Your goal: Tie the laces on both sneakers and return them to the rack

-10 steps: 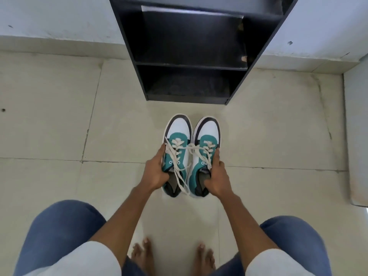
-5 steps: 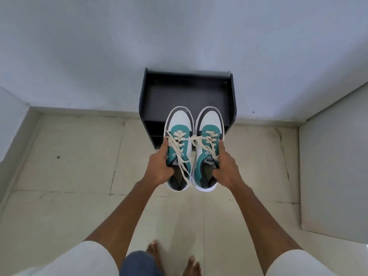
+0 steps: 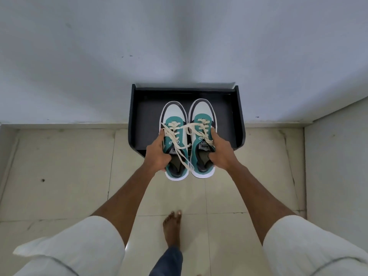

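Two teal, white and grey sneakers are held side by side in the air over the black rack, toes pointing at the wall. My left hand grips the left sneaker along its outer side. My right hand grips the right sneaker the same way. Cream laces cross between the two shoes, and one long end trails down over the left sneaker's heel. Whether they are knotted I cannot tell.
The rack stands against a pale blue-grey wall, with its top tray open below the shoes. Beige floor tiles spread on both sides. A grey wall or panel closes off the right. My bare foot is on the floor below my arms.
I have risen from a crouch to standing. Both sneakers have been lifted off the floor and carried forward, from in front of the rack to above its top.
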